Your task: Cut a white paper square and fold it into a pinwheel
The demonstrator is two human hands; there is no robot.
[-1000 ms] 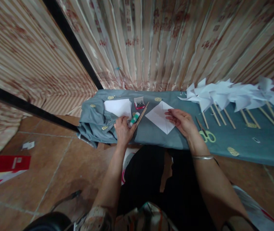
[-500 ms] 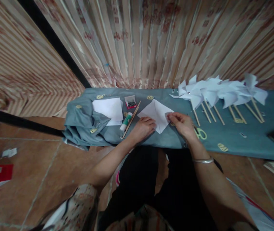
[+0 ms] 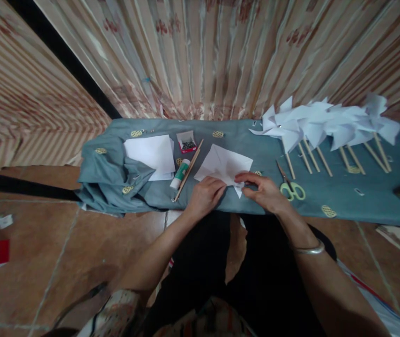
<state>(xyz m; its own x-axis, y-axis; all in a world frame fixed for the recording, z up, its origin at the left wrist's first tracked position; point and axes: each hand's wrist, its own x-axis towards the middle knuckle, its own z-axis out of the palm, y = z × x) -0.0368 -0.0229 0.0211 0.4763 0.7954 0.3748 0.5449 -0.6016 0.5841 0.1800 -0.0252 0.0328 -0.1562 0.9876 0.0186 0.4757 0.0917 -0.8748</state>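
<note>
Item: white paper square [image 3: 225, 164] at the worktop's [image 3: 344, 206] near edge, my left hand [image 3: 204, 196] pressing flat on it, right hand [image 3: 263, 191] with grip pinched on its near corner; risk I judge: uneven pull tears or skews it.

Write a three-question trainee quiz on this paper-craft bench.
1. True or false: both hands touch the white square paper sheet.
2. Which lies right of that sheet: A) green-handled scissors, B) green-capped white glue stick, C) thin wooden stick?
3. Fill in: the finished white paper pinwheels lie at the blue-grey cloth's far ____ end.

Key: 1 true, the left hand presses its near edge and the right hand pinches its near corner. 2 A. 3 right.
</note>
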